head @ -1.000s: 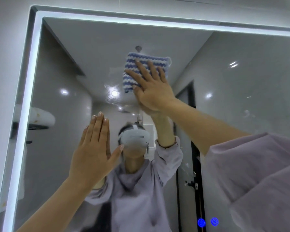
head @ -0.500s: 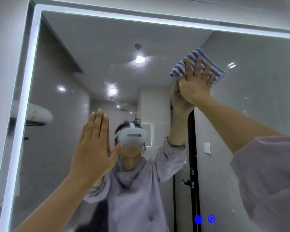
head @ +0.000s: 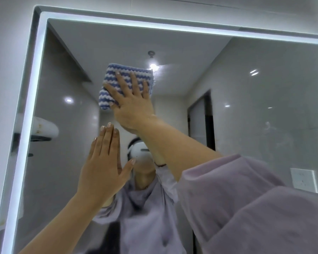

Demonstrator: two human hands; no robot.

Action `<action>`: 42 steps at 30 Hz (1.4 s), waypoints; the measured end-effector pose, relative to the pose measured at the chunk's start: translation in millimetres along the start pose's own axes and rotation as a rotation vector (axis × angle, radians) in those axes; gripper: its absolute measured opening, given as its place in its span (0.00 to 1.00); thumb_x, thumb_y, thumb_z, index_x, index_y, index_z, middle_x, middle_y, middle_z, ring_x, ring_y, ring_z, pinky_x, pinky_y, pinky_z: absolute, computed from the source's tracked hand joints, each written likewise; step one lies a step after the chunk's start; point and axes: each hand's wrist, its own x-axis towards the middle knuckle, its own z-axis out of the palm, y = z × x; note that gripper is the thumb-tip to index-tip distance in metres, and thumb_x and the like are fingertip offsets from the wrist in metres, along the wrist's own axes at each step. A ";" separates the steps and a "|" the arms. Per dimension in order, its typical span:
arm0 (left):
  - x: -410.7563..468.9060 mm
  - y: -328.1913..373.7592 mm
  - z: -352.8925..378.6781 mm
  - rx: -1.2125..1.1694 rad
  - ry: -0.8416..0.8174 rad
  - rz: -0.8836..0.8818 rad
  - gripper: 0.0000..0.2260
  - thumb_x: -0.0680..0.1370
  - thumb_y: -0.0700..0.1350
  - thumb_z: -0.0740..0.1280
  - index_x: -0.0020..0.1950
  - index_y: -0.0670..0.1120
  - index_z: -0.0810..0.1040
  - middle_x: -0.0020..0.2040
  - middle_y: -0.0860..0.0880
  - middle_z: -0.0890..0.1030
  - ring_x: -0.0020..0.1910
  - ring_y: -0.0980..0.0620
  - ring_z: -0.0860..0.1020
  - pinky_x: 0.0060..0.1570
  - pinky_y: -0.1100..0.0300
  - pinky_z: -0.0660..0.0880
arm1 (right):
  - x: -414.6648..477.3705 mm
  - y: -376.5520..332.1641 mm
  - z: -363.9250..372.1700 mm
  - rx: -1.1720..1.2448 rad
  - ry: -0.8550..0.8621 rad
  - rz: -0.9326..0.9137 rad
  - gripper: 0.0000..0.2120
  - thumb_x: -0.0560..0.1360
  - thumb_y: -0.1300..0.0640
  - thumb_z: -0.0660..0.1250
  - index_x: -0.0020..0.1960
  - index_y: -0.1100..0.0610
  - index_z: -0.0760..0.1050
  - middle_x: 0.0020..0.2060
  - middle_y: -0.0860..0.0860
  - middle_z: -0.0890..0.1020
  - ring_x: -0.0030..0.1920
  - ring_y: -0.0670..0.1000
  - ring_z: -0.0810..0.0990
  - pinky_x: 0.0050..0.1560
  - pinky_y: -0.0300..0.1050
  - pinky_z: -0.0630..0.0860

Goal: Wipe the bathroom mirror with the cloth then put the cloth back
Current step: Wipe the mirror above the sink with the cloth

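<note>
Head view, and the mirror [head: 255, 107] fills nearly everything, a big lit pane with a glowing white strip [head: 26, 125] running down its left edge and across the top. Low on the right, a loose lilac sleeve [head: 246, 208] bunches up around the raised right arm. The left hand [head: 103, 169] is up flat against the glass in the lower middle, four fingers together and pointing straight up, thumb angled out to the right, holding nothing. Above it and a touch right, the right hand [head: 132, 103] is pressed palm-first onto the cloth [head: 116, 83], fingers fanned wide across it, pinning it to the mirror's upper middle. That cloth is a folded square of blue and white wavy stripes, showing above and left of the fingers. Just beside its top right corner, a reflected ceiling light [head: 153, 66] glares bright, close to the cloth's edge.
</note>
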 end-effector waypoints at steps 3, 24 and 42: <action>-0.8 0.3 0.8 0.001 0.010 0.003 0.39 0.76 0.64 0.46 0.76 0.37 0.46 0.78 0.40 0.49 0.77 0.46 0.47 0.75 0.50 0.49 | 1.8 5.3 -1.8 -0.011 -0.013 -0.025 0.27 0.82 0.43 0.47 0.77 0.43 0.40 0.77 0.50 0.37 0.75 0.59 0.31 0.71 0.61 0.28; -1.4 1.6 -0.5 -0.039 0.015 -0.011 0.39 0.76 0.64 0.48 0.77 0.39 0.47 0.78 0.43 0.47 0.77 0.49 0.44 0.75 0.52 0.46 | -36.1 119.8 -16.1 0.162 0.119 0.655 0.26 0.81 0.41 0.43 0.77 0.42 0.38 0.76 0.49 0.34 0.75 0.59 0.32 0.70 0.61 0.31; 0.1 4.5 -2.8 -0.018 0.009 -0.023 0.38 0.77 0.64 0.47 0.77 0.37 0.47 0.78 0.39 0.49 0.77 0.45 0.47 0.75 0.51 0.47 | -40.5 -2.9 16.1 0.005 0.073 0.083 0.27 0.81 0.41 0.47 0.77 0.42 0.43 0.78 0.51 0.41 0.76 0.60 0.35 0.72 0.61 0.31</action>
